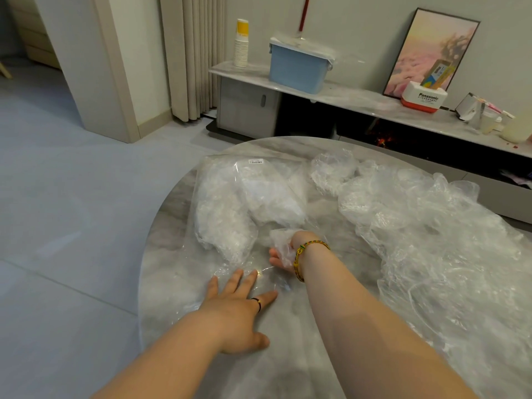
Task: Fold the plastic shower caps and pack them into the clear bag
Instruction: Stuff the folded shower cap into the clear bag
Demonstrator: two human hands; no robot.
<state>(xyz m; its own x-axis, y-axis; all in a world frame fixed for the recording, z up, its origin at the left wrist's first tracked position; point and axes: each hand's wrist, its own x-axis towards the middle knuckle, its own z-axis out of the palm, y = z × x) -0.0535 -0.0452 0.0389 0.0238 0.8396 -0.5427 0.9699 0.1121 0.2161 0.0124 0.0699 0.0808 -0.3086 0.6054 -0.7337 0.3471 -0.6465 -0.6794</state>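
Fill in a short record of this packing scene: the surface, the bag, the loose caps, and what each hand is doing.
surface: round marble table
clear bag: lies on the table's left part, partly filled with caps, barcode label at its far end
loose shower caps: unfolded heap on the right
left hand: flat, fingers spread, pressing on the bag's near end
right hand: grips a bunched cap at the bag's near end

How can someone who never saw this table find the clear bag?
Start at the round marble table. On its left half lies the clear bag, stuffed with folded caps, its near end by the left hand. Unlike the loose pile at right, it carries a small white barcode label at its far end.
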